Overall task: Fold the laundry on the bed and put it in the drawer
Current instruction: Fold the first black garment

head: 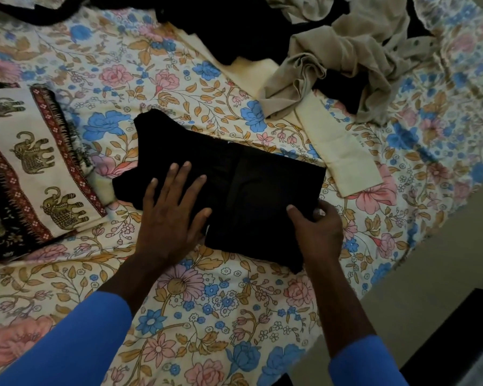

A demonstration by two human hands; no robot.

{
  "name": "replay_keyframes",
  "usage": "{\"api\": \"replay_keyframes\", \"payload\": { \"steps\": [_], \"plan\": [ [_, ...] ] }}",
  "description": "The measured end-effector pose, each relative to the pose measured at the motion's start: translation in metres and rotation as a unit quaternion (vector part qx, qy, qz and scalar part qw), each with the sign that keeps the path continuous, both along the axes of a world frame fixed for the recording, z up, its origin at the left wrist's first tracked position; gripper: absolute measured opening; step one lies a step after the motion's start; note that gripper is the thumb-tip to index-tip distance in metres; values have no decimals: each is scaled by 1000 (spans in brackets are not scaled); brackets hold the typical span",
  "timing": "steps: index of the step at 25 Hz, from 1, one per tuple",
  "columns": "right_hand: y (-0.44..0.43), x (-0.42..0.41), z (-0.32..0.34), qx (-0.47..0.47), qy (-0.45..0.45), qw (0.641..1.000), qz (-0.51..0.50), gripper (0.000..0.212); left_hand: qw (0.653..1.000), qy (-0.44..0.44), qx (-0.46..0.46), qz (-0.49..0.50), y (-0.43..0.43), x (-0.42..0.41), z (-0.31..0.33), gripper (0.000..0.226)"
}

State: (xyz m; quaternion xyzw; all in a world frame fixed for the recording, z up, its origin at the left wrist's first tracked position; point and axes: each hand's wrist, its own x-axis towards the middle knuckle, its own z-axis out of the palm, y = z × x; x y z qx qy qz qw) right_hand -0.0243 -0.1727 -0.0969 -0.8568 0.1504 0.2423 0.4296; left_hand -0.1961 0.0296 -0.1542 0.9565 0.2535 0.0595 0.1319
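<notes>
Black garment [262, 185], partly folded, is lying at the centre of the frame on the bed [207, 302]. Its right part is sitting squared and doubled over; its narrower upper-left part is trailing unfolded.

- Left hand [170, 218]: is pressing flat on the garment's left part, fingers [184, 169] straight and spread, gripping nothing.
- Right hand [318, 229]: is pinching the garment's lower-right edge, thumb on top, the other fingers curling underneath and out of sight.
- Open room: bare floral sheet is showing below the garment and to its upper left. The bed's edge is running diagonally at lower right, with floor [402, 288] beside it.
- Neighbours: cream cloth [338, 151] is lying just beside the garment's upper-right corner. Elephant-print cloth [25, 162] is lying near its left tip.
- Cut off or unclear: beige garment [332, 59] is lying crumpled at upper right over dark fabric. The elephant-print cloth is running off the left edge. Dark furniture [457, 330] is being cropped at the lower-right corner, its kind unreadable. Seams in the black fabric are hard to make out.
</notes>
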Motion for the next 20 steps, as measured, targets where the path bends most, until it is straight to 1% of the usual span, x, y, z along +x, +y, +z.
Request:
{"api": "replay_keyframes", "payload": {
  "steps": [2,3,6,7,8,9,10,11,12,13,14,15,16,17,18,19,20],
  "plan": [
    [9,14,20,98,75,992,-27,59,999,-13,-9,39,10,-10,3,61],
    [16,17,33,135,90,986,-29,56,998,-20,-40,53,14,-15,3,60],
    [55,5,76,233,75,970,-6,38,984,-42,-162,56,26,-23,11,61],
    [77,-7,85,254,69,965,8,34,977,-56,-195,68,32,-23,15,60],
    [101,-22,91,257,58,964,29,35,966,-75,-232,88,36,-22,24,59],
    [126,-39,90,246,49,966,55,39,943,-108,-288,123,40,-21,33,60],
    [152,-56,87,239,42,967,73,45,901,-153,-370,168,45,-20,44,60],
    [176,-69,83,234,31,969,80,49,837,-202,-462,213,50,-19,50,60],
    [198,-81,77,225,29,970,90,51,774,-236,-529,255,53,-18,57,61],
    [217,-90,70,219,38,969,108,52,728,-261,-564,291,58,-18,60,63],
    [226,-94,62,207,33,970,126,52,698,-272,-579,321,64,-16,62,62],
    [228,-96,57,175,2,974,143,51,685,-272,-579,348,70,-16,63,56],
    [224,-94,49,124,-55,980,148,51,698,-253,-559,369,75,-16,63,45],
    [216,-90,42,71,-114,982,131,54,736,-217,-519,376,81,-17,62,36],
    [203,-83,34,23,-139,985,103,62,788,-173,-461,371,84,-19,61,34],
    [189,-76,26,-6,-120,990,74,73,841,-136,-378,363,84,-21,61,36],
    [177,-68,20,9,-64,997,45,79,891,-113,-273,346,78,-21,63,37]
  ]
}}
